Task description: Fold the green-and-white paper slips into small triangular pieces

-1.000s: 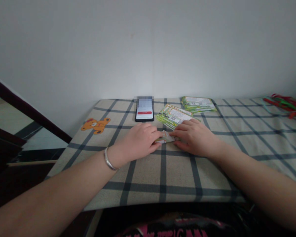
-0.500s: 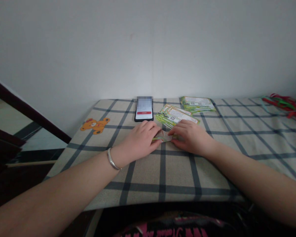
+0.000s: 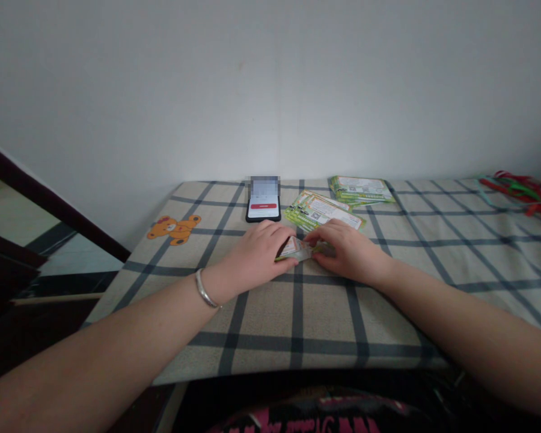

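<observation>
Folded leaflet (image 3: 296,248) lies low on the checked tablecloth (image 3: 297,319), right at the middle of the head view, and we find it caught between our two hands where a dark stripe of the cloth runs toward us. Its long axis runs left to right, roughly parallel to the table's near edge, so each hand meets one end of it. Our left hand (image 3: 256,255), with a silver bracelet (image 3: 204,290) at the wrist, closes on the left end, thumb along the near edge and fingers curled over the far side, and a pale flap with a touch of red stands tilted up against those fingers. Our right hand (image 3: 349,252) pinches the right end, its fingertips (image 3: 312,239) pressed down on the paper, most of which is hidden beneath them. Neither hand is nearer than the other; both touch it. Just beyond the right hand's knuckles lies a fanned stack of green leaflets (image 3: 322,210), with a second stack (image 3: 361,188) farther back. A phone (image 3: 264,203) rests beyond the left hand, apart from both hands.
</observation>
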Tool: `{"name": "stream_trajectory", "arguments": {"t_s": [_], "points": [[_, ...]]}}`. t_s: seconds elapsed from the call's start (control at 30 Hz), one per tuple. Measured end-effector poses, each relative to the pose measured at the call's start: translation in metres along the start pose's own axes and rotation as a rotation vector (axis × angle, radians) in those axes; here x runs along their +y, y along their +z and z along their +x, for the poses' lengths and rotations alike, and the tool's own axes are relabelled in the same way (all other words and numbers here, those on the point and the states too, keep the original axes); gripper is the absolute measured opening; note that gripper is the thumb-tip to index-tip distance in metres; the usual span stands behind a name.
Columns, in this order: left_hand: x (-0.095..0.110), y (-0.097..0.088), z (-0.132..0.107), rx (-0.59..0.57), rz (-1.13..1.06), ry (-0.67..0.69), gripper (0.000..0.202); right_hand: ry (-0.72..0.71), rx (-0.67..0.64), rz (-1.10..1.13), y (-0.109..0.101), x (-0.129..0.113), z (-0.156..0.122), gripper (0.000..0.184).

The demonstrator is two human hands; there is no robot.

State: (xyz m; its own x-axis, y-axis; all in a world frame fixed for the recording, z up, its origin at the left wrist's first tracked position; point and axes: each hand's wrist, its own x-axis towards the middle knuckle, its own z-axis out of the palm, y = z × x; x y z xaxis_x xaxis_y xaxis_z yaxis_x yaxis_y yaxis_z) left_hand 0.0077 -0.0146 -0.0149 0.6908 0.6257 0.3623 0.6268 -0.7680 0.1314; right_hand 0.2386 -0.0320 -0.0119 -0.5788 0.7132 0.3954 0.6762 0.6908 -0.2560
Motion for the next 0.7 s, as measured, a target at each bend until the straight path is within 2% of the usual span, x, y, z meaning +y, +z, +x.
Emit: {"name": "stream_trajectory", "arguments": {"t_s": [0.2, 0.33, 0.53, 0.7], "points": [[0.0029, -0.0038, 0.0005, 0.010, -0.022, 0.000, 0.030, -0.003, -0.056, -0.010, -0.0004, -0.0002, 0.0017, 0.023], [0.0043, -0.0048, 0.0008, 0.016, -0.017, 0.015, 0.025, -0.017, -0.051, -0.007, -0.0014, 0.0003, 0.0030, 0.014], [0.0058, -0.0044, 0.0008, 0.008, 0.008, 0.068, 0.013, 0.002, 0.012, 0.019, -0.0013, -0.0020, 0.0019, 0.007], [0.0077, -0.0036, 0.0008, 0.083, -0.030, 0.046, 0.014, -0.029, 0.067, 0.000, -0.0018, -0.0071, 0.0020, 0.007]]}}
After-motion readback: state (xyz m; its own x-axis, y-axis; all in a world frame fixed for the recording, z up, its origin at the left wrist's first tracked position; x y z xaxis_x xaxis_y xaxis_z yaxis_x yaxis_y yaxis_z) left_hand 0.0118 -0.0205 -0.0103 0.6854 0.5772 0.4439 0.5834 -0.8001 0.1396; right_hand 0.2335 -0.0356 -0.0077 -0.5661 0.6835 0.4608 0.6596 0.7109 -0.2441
